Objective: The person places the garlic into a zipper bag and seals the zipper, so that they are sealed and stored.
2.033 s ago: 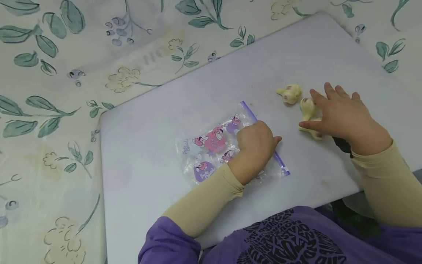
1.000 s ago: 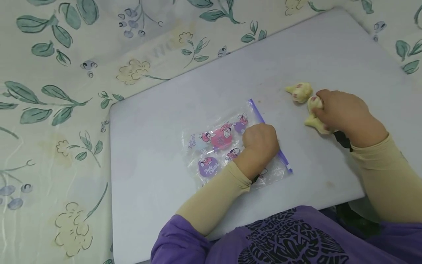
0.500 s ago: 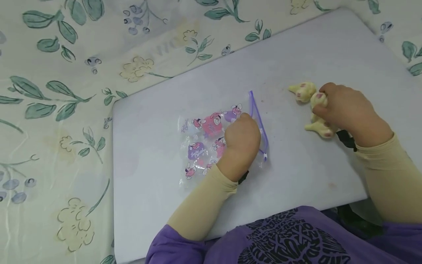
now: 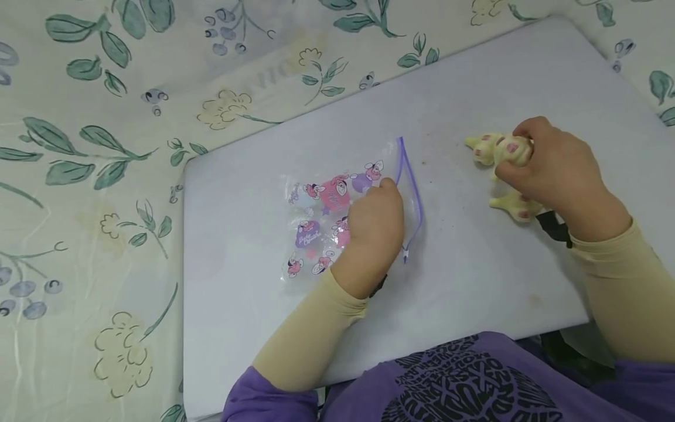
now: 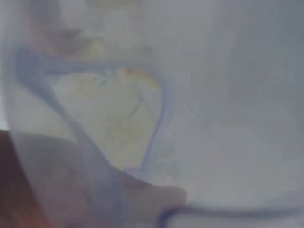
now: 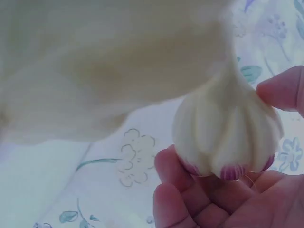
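Note:
A clear zip bag (image 4: 316,214) with pink and purple cartoon prints lies on the white board. My left hand (image 4: 374,234) grips it close to the purple zip (image 4: 418,205), and the bag's mouth gapes. That gap also shows, blurred, in the left wrist view, beside a finger (image 5: 152,197). With thumb and fingers my right hand (image 4: 566,170) pinches a garlic bulb (image 4: 512,151), pale with purple patches at its base (image 6: 232,171). A second garlic bulb (image 4: 481,146) is just left of it; a third garlic bulb (image 4: 515,206) lies below, near the right wrist.
The white board (image 4: 237,264) stands on a cloth (image 4: 68,193) patterned with leaves and flowers. A large blurred pale shape (image 6: 95,80) fills the upper left of the right wrist view. The person's purple shirt (image 4: 464,381) is at the board's front edge.
My right hand came down on the middle garlic bulb, took hold of it and raised it slightly. My left hand shifted left with the bag, whose zip edge has parted.

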Demonstrator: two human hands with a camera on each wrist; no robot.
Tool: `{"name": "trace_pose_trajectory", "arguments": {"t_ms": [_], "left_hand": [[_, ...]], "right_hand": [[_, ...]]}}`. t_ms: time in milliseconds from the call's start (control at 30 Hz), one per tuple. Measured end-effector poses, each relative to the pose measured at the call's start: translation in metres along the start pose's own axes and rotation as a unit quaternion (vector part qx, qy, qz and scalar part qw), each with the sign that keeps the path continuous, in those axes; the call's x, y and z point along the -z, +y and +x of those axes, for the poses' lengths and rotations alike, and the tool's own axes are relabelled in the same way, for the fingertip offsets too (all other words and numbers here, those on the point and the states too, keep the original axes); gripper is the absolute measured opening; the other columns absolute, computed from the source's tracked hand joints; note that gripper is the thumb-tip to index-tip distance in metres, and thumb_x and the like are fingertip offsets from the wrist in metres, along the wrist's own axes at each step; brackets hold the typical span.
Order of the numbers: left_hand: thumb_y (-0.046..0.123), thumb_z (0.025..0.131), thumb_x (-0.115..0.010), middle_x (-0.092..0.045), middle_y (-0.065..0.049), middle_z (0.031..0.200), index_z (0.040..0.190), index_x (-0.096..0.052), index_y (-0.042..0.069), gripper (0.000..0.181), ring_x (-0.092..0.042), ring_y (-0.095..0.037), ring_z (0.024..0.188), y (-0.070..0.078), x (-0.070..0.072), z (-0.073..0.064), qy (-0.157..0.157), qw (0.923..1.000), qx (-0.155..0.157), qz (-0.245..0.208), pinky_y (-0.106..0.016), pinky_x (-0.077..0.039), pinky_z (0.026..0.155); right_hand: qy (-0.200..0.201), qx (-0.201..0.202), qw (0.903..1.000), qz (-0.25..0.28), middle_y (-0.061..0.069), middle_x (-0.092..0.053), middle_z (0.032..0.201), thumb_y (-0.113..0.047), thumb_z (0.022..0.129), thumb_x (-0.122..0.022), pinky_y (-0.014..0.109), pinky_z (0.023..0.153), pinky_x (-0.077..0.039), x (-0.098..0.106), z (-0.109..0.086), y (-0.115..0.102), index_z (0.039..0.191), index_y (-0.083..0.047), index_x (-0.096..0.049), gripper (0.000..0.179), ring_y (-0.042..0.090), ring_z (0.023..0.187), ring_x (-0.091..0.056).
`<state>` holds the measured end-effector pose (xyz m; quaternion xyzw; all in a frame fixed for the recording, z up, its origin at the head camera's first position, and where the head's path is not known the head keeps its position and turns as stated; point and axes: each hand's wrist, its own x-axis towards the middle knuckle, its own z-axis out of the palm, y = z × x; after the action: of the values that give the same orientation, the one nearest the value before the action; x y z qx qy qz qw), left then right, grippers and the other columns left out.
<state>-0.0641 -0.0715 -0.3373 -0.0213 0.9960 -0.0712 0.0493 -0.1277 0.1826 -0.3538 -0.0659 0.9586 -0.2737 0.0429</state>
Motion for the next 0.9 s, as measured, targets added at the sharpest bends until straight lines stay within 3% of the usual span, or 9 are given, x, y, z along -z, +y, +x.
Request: {"name": "trace_pose_trajectory", "arguments": {"t_ms": [167, 267, 367, 533, 600, 667, 733, 767, 900], "left_hand": [[0.008, 0.092, -0.051, -0.069, -0.009, 0.081, 0.119, -0.056, 0.004, 0.028, -0.068, -0.025, 0.069, -0.022, 0.026, -0.005, -0.016, 0.9988, -0.039, -0.025, -0.039, -0.056, 0.056], [0.005, 0.091, -0.050, -0.066, -0.011, 0.087, 0.145, -0.031, 0.004, 0.057, -0.063, -0.021, 0.061, -0.032, 0.038, -0.009, -0.020, 0.9984, -0.039, -0.036, -0.035, -0.053, 0.051], [0.001, 0.089, -0.049, -0.062, -0.017, 0.108, 0.153, -0.002, 0.017, 0.081, -0.053, -0.020, 0.050, -0.040, 0.047, -0.015, 0.009, 0.9980, -0.047, -0.041, -0.033, -0.047, 0.043], [-0.003, 0.084, -0.050, -0.036, -0.025, 0.147, 0.152, 0.007, 0.032, 0.095, -0.040, -0.016, 0.040, -0.052, 0.056, -0.027, 0.063, 0.9963, -0.055, -0.021, -0.027, -0.034, 0.035], [-0.004, 0.084, -0.050, -0.025, -0.026, 0.152, 0.152, 0.004, 0.033, 0.094, -0.058, -0.022, 0.056, -0.058, 0.059, -0.028, 0.090, 0.9930, -0.068, -0.037, -0.028, -0.036, 0.037], [-0.008, 0.082, -0.050, -0.010, -0.023, 0.156, 0.152, 0.001, 0.033, 0.096, -0.064, -0.033, 0.097, -0.063, 0.061, -0.026, 0.108, 0.9873, -0.097, -0.065, -0.032, -0.047, 0.047], [-0.013, 0.078, -0.049, 0.005, -0.019, 0.158, 0.152, -0.001, 0.035, 0.101, -0.033, -0.041, 0.137, -0.069, 0.064, -0.023, 0.109, 0.9804, -0.127, -0.104, -0.043, -0.056, 0.068], [-0.015, 0.077, -0.049, 0.012, -0.016, 0.158, 0.152, 0.000, 0.036, 0.103, -0.012, -0.041, 0.144, -0.071, 0.065, -0.022, 0.099, 0.9780, -0.137, -0.122, -0.049, -0.054, 0.079], [-0.014, 0.074, -0.047, 0.029, -0.006, 0.154, 0.149, 0.011, 0.039, 0.109, 0.012, -0.034, 0.145, -0.076, 0.073, -0.019, 0.038, 0.9780, -0.126, -0.162, -0.062, -0.036, 0.099]], "right_hand": [[0.012, 0.011, 0.9999, 0.006, 0.016, -0.060, 0.092, -0.029, 0.080, -0.059, 0.035, 0.055, -0.033, 0.000, -0.004, -0.009, 0.129, -0.006, -0.047, 0.056, 0.030, 0.074, -0.050], [0.012, 0.025, 0.9996, 0.004, 0.015, -0.061, 0.092, -0.029, 0.080, -0.060, 0.035, 0.055, -0.034, 0.000, -0.006, -0.014, 0.129, -0.006, -0.048, 0.056, 0.028, 0.073, -0.051], [0.012, 0.041, 0.9991, 0.001, 0.015, -0.062, 0.093, -0.030, 0.080, -0.060, 0.034, 0.054, -0.035, 0.000, -0.007, -0.018, 0.129, -0.005, -0.048, 0.056, 0.028, 0.073, -0.053], [0.016, 0.063, 0.9978, -0.013, 0.015, -0.063, 0.093, -0.030, 0.081, -0.061, 0.033, 0.053, -0.036, 0.000, -0.008, -0.022, 0.128, -0.004, -0.048, 0.055, 0.027, 0.072, -0.055], [0.017, 0.068, 0.9974, -0.016, 0.015, -0.063, 0.092, -0.030, 0.081, -0.061, 0.033, 0.053, -0.036, -0.001, -0.010, -0.023, 0.127, -0.004, -0.048, 0.054, 0.026, 0.071, -0.054], [0.017, 0.072, 0.9971, -0.017, 0.015, -0.063, 0.091, -0.029, 0.080, -0.060, 0.032, 0.052, -0.036, -0.001, -0.010, -0.025, 0.127, -0.005, -0.049, 0.054, 0.026, 0.070, -0.054], [0.017, 0.077, 0.9967, -0.018, 0.015, -0.063, 0.090, -0.029, 0.080, -0.061, 0.032, 0.052, -0.035, -0.001, -0.011, -0.026, 0.126, -0.005, -0.049, 0.053, 0.026, 0.069, -0.054], [0.017, 0.078, 0.9966, -0.019, 0.015, -0.064, 0.090, -0.029, 0.080, -0.061, 0.032, 0.051, -0.035, -0.002, -0.011, -0.027, 0.126, -0.005, -0.049, 0.053, 0.026, 0.068, -0.054], [0.016, 0.086, 0.9960, -0.020, 0.016, -0.064, 0.091, -0.029, 0.080, -0.061, 0.032, 0.050, -0.035, -0.002, -0.012, -0.030, 0.126, -0.005, -0.049, 0.053, 0.026, 0.068, -0.054]]}}
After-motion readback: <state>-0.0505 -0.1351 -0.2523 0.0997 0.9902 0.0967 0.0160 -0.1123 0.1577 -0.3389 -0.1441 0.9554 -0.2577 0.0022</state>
